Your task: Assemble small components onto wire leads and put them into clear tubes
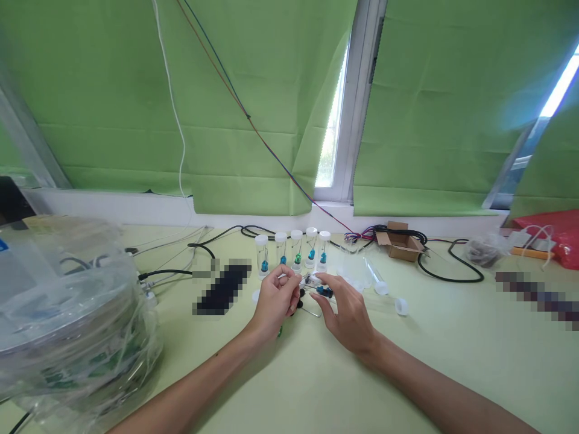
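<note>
My left hand (277, 295) is closed, its thumb and fingers pinched beside a small shiny clear-and-metal piece (308, 279); what exactly they grip is partly hidden. My right hand (348, 308) curls in from the other side, with a small blue-and-black piece (324, 292) between thumb and fingers. Beneath the hands lie a bent metal wire (311, 312) and small black round parts (300, 298). A bit of green (280, 331) shows under my left wrist. Just beyond stand several clear tubes (296, 252) with white caps, holding blue or green pieces with bent wires.
An open clear tube (374, 276) and another lying tube with a white cap (401, 307) are to the right. Behind are a small cardboard box (400, 244) and black cables (452, 278). Plastic-wrapped spools (81, 337) fill the left; a red bag (554, 235) sits far right.
</note>
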The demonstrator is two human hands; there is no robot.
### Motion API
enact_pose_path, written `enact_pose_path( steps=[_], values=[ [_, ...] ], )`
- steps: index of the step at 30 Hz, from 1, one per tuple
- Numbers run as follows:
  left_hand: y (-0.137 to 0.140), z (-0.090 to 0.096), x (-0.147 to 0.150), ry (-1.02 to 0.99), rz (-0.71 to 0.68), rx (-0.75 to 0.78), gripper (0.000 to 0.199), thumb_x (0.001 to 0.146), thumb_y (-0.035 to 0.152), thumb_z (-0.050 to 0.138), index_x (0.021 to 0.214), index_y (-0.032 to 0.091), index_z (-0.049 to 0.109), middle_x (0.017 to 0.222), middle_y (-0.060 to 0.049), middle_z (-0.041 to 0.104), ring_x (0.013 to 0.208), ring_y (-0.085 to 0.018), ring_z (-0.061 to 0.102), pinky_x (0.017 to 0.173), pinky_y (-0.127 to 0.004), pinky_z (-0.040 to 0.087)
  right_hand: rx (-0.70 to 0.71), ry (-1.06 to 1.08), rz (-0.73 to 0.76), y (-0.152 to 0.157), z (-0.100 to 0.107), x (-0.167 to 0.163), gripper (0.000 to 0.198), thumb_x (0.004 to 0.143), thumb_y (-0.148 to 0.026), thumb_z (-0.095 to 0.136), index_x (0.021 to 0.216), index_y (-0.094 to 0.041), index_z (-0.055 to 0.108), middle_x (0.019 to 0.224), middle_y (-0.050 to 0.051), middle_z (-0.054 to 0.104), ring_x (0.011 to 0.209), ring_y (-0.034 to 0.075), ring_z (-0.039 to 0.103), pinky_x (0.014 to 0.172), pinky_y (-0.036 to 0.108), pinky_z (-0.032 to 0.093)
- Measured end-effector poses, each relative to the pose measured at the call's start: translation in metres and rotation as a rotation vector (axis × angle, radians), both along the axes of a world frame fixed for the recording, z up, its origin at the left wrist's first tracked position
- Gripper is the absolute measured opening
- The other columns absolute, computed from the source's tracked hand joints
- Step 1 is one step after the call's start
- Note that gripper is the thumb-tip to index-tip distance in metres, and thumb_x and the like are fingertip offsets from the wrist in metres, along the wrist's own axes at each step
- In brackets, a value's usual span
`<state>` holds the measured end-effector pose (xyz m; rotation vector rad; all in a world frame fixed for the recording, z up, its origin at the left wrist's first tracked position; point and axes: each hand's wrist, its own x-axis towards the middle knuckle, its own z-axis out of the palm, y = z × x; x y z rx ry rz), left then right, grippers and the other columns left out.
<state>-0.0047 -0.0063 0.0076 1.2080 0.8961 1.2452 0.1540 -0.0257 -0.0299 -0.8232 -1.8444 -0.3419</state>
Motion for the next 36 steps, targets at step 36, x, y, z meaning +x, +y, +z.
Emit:
enact_pose_path(
  steps=[36],
  values=[
    [0.0065, -0.0065, -0.0048, -0.021, -0.313, -0.116, 0.03, 0.08, 0.045, 0.066, 0.085, 0.019, 0.051, 0.062, 0.005, 0.049, 0.043, -0.005, 0.041, 0.032, -0.015, 0.026, 0.024, -0.031, 0.043, 0.0021, 0.0003, 0.0054, 0.037, 0.091, -0.013, 0.055, 0.126, -0.02, 0.046, 0.11, 0.011, 0.067, 0.099, 0.025, 0.063, 0.081, 0.041, 0.054]
  ],
)
